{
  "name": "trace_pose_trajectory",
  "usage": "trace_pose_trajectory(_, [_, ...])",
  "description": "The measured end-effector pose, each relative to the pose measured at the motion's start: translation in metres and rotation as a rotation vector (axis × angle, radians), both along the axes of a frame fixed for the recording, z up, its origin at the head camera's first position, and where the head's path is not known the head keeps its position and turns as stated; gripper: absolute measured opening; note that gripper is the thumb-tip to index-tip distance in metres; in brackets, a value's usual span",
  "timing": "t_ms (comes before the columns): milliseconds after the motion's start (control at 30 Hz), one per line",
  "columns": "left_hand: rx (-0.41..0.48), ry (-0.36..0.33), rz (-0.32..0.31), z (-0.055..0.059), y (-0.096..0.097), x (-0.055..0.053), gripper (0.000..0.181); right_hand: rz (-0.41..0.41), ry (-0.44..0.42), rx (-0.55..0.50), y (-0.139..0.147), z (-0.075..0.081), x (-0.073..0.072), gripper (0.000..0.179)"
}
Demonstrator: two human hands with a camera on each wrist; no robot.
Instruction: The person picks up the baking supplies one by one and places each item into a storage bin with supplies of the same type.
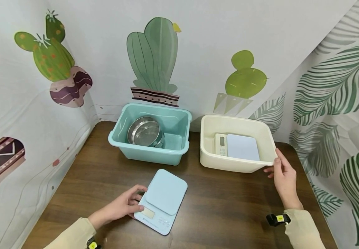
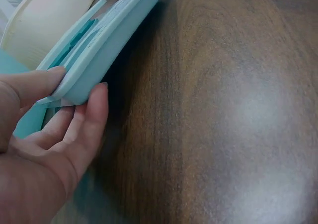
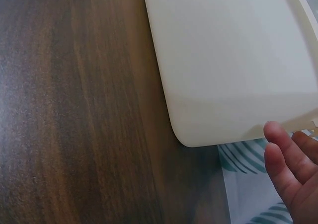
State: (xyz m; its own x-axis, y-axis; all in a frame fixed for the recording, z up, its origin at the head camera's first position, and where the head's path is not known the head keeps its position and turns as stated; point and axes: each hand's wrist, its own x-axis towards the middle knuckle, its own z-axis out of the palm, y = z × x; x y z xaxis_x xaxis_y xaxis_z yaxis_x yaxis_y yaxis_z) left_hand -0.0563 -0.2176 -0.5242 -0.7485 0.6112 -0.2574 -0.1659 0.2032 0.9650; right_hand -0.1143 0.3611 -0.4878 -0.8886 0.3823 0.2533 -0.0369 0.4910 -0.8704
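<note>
My left hand (image 1: 121, 204) pinches a light blue kitchen scale (image 1: 167, 191) by its left edge, beside the display. In the left wrist view the thumb lies on top of the scale (image 2: 112, 45) and the other fingers reach under it; the scale is tilted, its held edge raised above the table. Away to the right, my right hand (image 1: 285, 178) holds the front right corner of a cream plastic basin (image 1: 229, 164), thumb at the rim and fingers below. Inside that basin sits another scale (image 1: 243, 147) with a pale lavender platform. Two fingertips touch the outer wall in the right wrist view.
A teal basin (image 1: 152, 157) stands at the back left with round metal pans (image 1: 145, 133) in it. Both basins are near the patterned wall cloth (image 1: 198, 52) behind the brown wooden table (image 1: 216, 207). Leaf-print cloth (image 1: 331, 103) hangs along the right side.
</note>
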Motion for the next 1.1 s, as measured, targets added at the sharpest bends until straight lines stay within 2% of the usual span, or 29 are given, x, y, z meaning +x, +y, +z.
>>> trace_pose_trajectory(133, [0.041, 0.007, 0.007, -0.002, -0.002, -0.001, 0.067, -0.002, 0.001, 0.001, -0.001, 0.0, 0.0, 0.044])
trace_pose_trajectory(300, [0.031, -0.004, 0.026, -0.003, -0.002, -0.003, 0.078, 0.001, 0.003, -0.002, -0.002, 0.001, 0.0, 0.044])
trace_pose_trajectory(533, [0.028, -0.029, 0.022, -0.005, -0.002, -0.002, 0.06, 0.011, -0.007, -0.001, -0.007, 0.009, 0.003, 0.044])
trace_pose_trajectory(733, [0.028, -0.029, 0.017, -0.007, -0.001, -0.002, 0.059, 0.03, -0.014, 0.004, -0.013, 0.022, 0.008, 0.045])
trace_pose_trajectory(900, [0.032, -0.048, 0.012, -0.004, 0.0, -0.002, 0.062, 0.022, -0.048, 0.038, -0.005, 0.014, 0.005, 0.046])
trace_pose_trajectory(1100, [0.043, -0.038, 0.014, -0.004, -0.001, -0.002, 0.06, 0.035, -0.069, 0.065, 0.001, 0.006, 0.003, 0.048])
